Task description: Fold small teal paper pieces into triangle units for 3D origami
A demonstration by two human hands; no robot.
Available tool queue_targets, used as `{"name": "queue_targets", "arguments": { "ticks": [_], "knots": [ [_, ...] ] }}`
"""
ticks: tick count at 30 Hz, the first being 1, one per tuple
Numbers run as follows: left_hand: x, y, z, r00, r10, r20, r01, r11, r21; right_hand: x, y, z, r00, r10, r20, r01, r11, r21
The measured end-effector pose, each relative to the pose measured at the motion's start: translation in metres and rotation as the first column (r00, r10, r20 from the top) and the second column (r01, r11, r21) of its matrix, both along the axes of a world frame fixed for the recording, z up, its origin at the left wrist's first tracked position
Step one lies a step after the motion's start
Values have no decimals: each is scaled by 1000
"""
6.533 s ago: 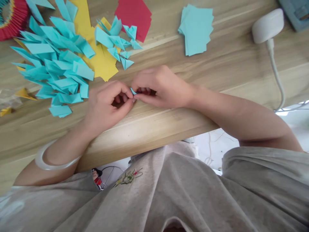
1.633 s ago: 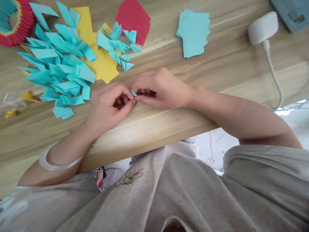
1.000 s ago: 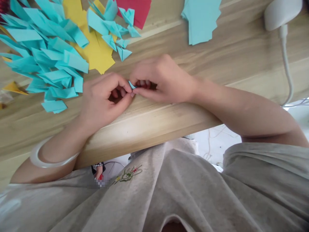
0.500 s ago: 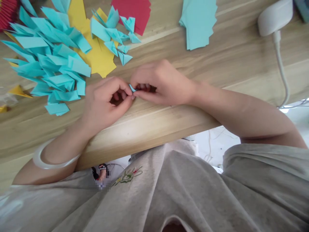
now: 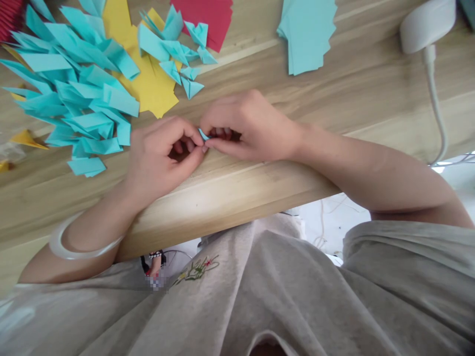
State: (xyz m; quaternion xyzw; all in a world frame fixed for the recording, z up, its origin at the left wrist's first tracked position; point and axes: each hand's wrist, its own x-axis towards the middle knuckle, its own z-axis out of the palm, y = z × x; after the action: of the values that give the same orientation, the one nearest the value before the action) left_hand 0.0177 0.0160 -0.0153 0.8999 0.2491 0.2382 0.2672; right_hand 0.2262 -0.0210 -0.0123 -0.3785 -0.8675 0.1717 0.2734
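Left grip (image 5: 156, 153), right grip (image 5: 250, 126): pinched paper (image 5: 203, 134)

Head cam looks fwd & down from close over tabletop (image 5: 356, 94), L hand (image 5: 163, 153) & R hand (image 5: 252, 126) mid-frame.

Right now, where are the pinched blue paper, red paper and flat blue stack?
Pinched blue paper (image 5: 204, 134), head view: exposed sliver.
Red paper (image 5: 210, 21), head view: top sheet.
Flat blue stack (image 5: 308, 37), head view: top sheet.

left hand (image 5: 159, 153) is pinching, right hand (image 5: 248, 128) is pinching just beside it, forearms (image 5: 349, 158) are slanting toward the near side
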Motion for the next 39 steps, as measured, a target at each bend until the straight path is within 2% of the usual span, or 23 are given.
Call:
{"name": "queue_targets", "arguments": {
  "ticks": [5, 10, 16, 23, 29, 34, 39],
  "knots": [
    [-1, 1, -2, 999, -24, 30, 23, 1000, 15, 0, 0, -1, 999, -3, 49, 6, 998, -58],
    [-1, -2, 0, 1000, 27, -16, -28, 999, -38, 1, 0, -1, 997, -3, 75, 11, 995, -99],
    [0, -3, 3, 1000, 27, -11, -27, 999, -35, 0, 0, 1, 993, 15, 119, 1, 991, -130],
    [0, -3, 2, 999, 44, -29, -45, 998, -51, 1, 0, -1, 996, 14, 88, -6, 996, -95],
    [-1, -3, 2, 998, 40, -48, -42, 998, -42, 0, 0, 2, 994, 20, 109, -2, 987, -159],
    [0, -4, 5, 996, 48, -76, -52, 998, -40, 0, 0, 1, 995, 23, 95, -7, 987, -161],
    [1, -1, 3, 1000, -14, -2, 14, 999, 40, -1, 0, 0, 998, -4, 55, 11, 992, -124]
  ]
}}
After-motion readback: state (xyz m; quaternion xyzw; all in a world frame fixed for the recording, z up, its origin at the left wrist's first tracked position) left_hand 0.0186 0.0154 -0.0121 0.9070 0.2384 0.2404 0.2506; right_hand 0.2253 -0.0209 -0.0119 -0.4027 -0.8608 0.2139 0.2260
